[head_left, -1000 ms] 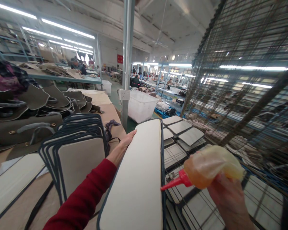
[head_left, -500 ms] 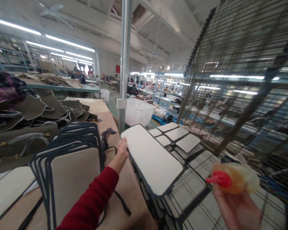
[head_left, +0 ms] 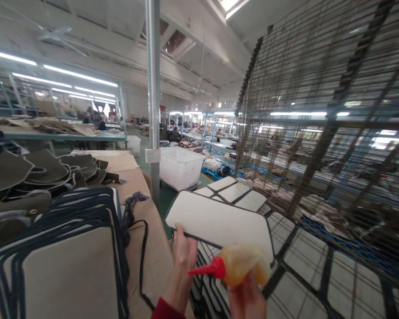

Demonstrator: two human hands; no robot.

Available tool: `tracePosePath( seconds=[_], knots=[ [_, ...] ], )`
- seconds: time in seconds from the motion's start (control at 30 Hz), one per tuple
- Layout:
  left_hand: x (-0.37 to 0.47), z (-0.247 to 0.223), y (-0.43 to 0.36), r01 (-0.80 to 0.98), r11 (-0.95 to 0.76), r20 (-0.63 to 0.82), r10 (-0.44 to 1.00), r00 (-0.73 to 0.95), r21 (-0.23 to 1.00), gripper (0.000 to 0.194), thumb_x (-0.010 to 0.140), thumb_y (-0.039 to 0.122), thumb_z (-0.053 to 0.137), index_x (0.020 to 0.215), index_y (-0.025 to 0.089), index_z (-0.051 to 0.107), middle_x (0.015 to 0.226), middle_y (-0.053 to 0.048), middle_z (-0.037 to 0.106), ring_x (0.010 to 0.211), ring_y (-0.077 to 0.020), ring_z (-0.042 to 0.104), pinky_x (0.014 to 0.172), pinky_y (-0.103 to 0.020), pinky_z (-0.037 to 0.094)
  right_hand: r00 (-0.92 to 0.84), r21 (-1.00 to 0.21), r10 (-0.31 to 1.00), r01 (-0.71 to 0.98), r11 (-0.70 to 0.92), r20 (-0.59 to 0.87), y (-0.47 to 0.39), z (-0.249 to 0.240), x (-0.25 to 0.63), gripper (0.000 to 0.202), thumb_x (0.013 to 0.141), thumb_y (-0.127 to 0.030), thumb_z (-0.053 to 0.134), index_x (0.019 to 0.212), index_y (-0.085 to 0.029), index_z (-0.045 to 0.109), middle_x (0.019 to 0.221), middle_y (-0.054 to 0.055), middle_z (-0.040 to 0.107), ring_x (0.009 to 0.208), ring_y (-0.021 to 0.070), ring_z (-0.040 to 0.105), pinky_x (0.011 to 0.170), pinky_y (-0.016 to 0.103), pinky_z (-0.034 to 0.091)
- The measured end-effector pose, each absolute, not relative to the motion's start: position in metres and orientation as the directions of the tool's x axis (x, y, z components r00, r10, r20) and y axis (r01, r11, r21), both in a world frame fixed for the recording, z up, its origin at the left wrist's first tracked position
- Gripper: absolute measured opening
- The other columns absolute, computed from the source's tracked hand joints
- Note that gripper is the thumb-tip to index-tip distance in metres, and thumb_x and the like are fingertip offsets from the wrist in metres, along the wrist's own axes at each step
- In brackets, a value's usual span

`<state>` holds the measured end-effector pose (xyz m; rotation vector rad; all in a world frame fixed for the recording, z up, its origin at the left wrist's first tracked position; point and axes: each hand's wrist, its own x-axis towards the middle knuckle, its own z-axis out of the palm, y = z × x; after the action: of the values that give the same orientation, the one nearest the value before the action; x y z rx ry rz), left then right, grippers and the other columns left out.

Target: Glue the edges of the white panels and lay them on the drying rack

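Observation:
A cream panel with rounded corners and a dark edge (head_left: 216, 219) is tilted above the wire rack. My left hand (head_left: 182, 261) grips its near left edge, thumb on the pale face. In my right hand (head_left: 248, 297) is a squeeze bottle (head_left: 244, 266) of yellowish-amber liquid, lying sideways with its red nozzle pointing left. The bottle hides the panel's near right part. Below, several similar pale panels (head_left: 306, 252) lie on the dark-framed rack.
At left, a stack of dark-edged panels (head_left: 69, 270) stands on the brown-covered table (head_left: 153, 248), beside olive-grey bag pieces (head_left: 49, 170). A metal post (head_left: 153, 88) and a white bin (head_left: 179, 168) are ahead. Tall wire racks (head_left: 306, 102) rise at right. People sit farther back.
The panel has been lifted and tilted, its near edge turned toward me. My right hand has brought the bottle leftward, in front of the panel. The view has shifted right.

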<state>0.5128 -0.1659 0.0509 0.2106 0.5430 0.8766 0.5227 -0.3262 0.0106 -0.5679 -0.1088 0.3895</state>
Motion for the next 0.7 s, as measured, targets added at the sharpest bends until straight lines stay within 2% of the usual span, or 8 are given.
tracePosePath(
  seconds=[0.1, 0.23, 0.37, 0.43, 0.53, 0.6, 0.63, 0.7],
  knots=[
    [0.499, 0.053, -0.175, -0.671, 0.674, -0.371, 0.735, 0.568, 0.308, 0.042, 0.1, 0.027, 0.036, 0.138, 0.018, 0.05, 0.133, -0.014, 0.061, 0.12, -0.0185, 0.059, 0.101, -0.03, 0.046, 0.964, -0.523, 0.258, -0.25, 0.815, -0.059, -0.319, 0.029, 0.523, 0.045, 0.057, -0.045, 0.089, 0.093, -0.024, 0.073, 0.094, 0.005, 0.072, 0.09, 0.0235, 0.069, 0.074, 0.032, 0.06],
    [0.474, 0.049, -0.177, -0.589, 0.79, -0.21, 0.613, 0.762, 0.171, 0.042, 0.096, 0.021, 0.038, 0.134, 0.022, 0.055, 0.128, -0.014, 0.064, 0.119, -0.0281, 0.059, 0.102, -0.052, 0.044, 0.979, -0.524, 0.199, -0.194, 0.83, -0.048, -0.319, 0.031, 0.539, 0.042, 0.06, -0.047, 0.087, 0.091, -0.024, 0.072, 0.091, 0.002, 0.071, 0.086, 0.0196, 0.068, 0.076, 0.029, 0.059],
    [0.442, 0.016, -0.173, -0.525, 0.833, -0.066, 0.542, 0.838, 0.173, 0.039, 0.085, 0.03, 0.051, 0.12, 0.018, 0.065, 0.125, -0.017, 0.065, 0.121, -0.0354, 0.057, 0.103, -0.064, 0.036, 0.987, -0.513, 0.156, -0.154, 0.844, -0.04, -0.325, 0.029, 0.564, 0.042, 0.064, -0.046, 0.085, 0.097, -0.025, 0.071, 0.092, 0.0, 0.071, 0.091, 0.0178, 0.067, 0.077, 0.027, 0.058],
    [0.425, -0.003, -0.167, -0.536, 0.784, -0.094, 0.587, 0.804, 0.312, 0.042, 0.076, 0.034, 0.061, 0.113, 0.015, 0.067, 0.126, -0.021, 0.063, 0.122, -0.0371, 0.055, 0.104, -0.061, 0.036, 0.988, -0.503, 0.148, -0.152, 0.851, -0.047, -0.331, 0.03, 0.573, 0.04, 0.065, -0.045, 0.085, 0.097, -0.026, 0.071, 0.091, 0.0, 0.071, 0.09, 0.0169, 0.067, 0.078, 0.026, 0.058],
    [0.41, -0.003, -0.154, -0.424, 0.555, -0.164, 0.723, 0.67, 0.715, 0.047, 0.065, 0.032, 0.076, 0.109, 0.017, 0.067, 0.116, -0.016, 0.069, 0.117, -0.034, 0.06, 0.105, -0.05, 0.04, 0.982, -0.492, 0.177, -0.188, 0.85, -0.071, -0.339, 0.033, 0.576, 0.04, 0.06, -0.04, 0.088, 0.093, -0.025, 0.072, 0.089, 0.001, 0.071, 0.082, 0.0171, 0.068, 0.074, 0.026, 0.059],
    [0.413, 0.026, -0.146, -0.29, 0.255, -0.034, 0.803, 0.595, 0.922, 0.052, 0.059, 0.031, 0.082, 0.107, 0.019, 0.067, 0.101, -0.011, 0.073, 0.109, -0.0321, 0.063, 0.103, -0.046, 0.042, 0.971, -0.494, 0.227, -0.235, 0.837, -0.078, -0.343, 0.035, 0.57, 0.042, 0.06, -0.04, 0.088, 0.095, -0.024, 0.072, 0.092, 0.003, 0.072, 0.083, 0.0191, 0.069, 0.074, 0.029, 0.059],
    [0.419, 0.047, -0.144, -0.248, 0.088, 0.082, 0.793, 0.603, 0.965, 0.051, 0.058, 0.029, 0.083, 0.106, 0.019, 0.068, 0.102, -0.01, 0.072, 0.109, -0.0311, 0.063, 0.104, -0.045, 0.041, 0.962, -0.495, 0.263, -0.265, 0.827, -0.076, -0.344, 0.037, 0.565, 0.041, 0.062, -0.04, 0.087, 0.098, -0.024, 0.072, 0.096, 0.004, 0.072, 0.086, 0.0199, 0.069, 0.075, 0.03, 0.059],
    [0.439, 0.093, -0.141, -0.217, -0.178, 0.278, 0.715, 0.641, 0.96, 0.049, 0.055, 0.022, 0.084, 0.101, 0.02, 0.07, 0.109, -0.01, 0.07, 0.113, -0.0291, 0.06, 0.109, -0.042, 0.035, 0.934, -0.49, 0.35, -0.336, 0.804, -0.067, -0.346, 0.038, 0.554, 0.039, 0.068, -0.041, 0.084, 0.102, -0.026, 0.071, 0.101, 0.004, 0.071, 0.092, 0.02, 0.068, 0.079, 0.03, 0.058]
  ],
)
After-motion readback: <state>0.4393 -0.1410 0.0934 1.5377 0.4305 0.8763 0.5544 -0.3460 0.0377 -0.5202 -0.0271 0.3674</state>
